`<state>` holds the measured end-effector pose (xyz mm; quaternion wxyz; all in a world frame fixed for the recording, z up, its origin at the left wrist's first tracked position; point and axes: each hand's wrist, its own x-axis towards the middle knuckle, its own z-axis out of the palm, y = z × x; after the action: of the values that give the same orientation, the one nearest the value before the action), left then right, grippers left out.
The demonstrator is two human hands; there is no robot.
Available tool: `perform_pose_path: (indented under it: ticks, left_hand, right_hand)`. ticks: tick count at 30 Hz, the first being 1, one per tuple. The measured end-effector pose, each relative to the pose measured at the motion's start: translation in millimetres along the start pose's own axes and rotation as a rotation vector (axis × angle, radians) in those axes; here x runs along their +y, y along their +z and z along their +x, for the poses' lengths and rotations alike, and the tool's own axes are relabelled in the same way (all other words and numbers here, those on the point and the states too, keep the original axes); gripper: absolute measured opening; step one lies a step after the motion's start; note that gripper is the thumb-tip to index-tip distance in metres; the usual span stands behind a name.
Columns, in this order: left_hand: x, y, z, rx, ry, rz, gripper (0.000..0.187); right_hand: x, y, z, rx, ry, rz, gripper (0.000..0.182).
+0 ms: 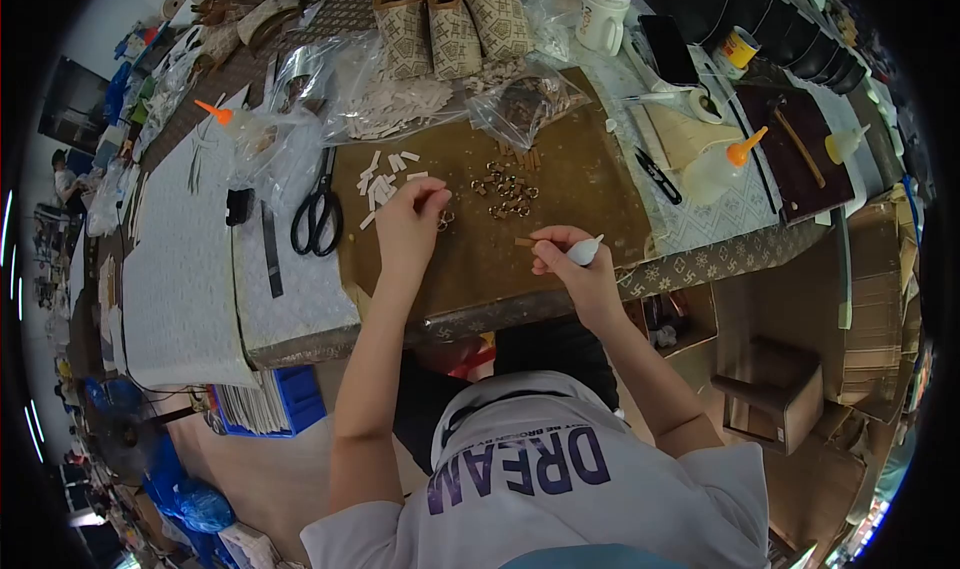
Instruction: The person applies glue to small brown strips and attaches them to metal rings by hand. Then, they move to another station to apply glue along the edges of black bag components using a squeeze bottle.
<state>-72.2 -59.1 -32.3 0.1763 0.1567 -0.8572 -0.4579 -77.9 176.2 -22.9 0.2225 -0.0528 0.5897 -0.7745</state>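
My left hand (pixel 412 224) is over the brown work mat (pixel 470 274), fingers pinched together beside white strips (pixel 378 187) and small metal rings (pixel 446 221); what it grips, if anything, is too small to tell. My right hand (pixel 580 269) holds a small white glue bottle (pixel 586 250) with its tip pointing up and to the right. A short brown strip (pixel 524 242) sticks out from the fingertips of that same hand. Above and between both hands lies a pile of metal rings with brown loops (pixel 508 191).
Black scissors (pixel 317 219) lie left of the mat. Patterned bags (pixel 452 34) and plastic bags of pieces (pixel 395 104) stand behind it. To the right are a black cutter (pixel 659 176), an orange-tipped bottle (pixel 722 169), a white mug (pixel 603 17) and a phone (pixel 668 51).
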Motion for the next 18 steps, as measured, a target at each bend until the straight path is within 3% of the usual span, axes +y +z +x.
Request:
perform_pose_path:
  ticks: [3, 9, 18]
  left_hand:
    - [33, -1, -38, -0.233, -0.19, -0.658, 0.015]
    - [52, -11, -77, -0.372, -0.397, -0.851, 0.02]
    - [45, -13, -85, -0.431, -0.463, -1.059, 0.021]
  right_hand:
    - [-5, 2, -3, -0.03, 0.013, 0.025, 0.017]
    - [-8, 11, -8, -0.127, 0.108, 0.033, 0.018]
    - [-8, 15, -12, -0.224, 0.049, 0.016, 0.017]
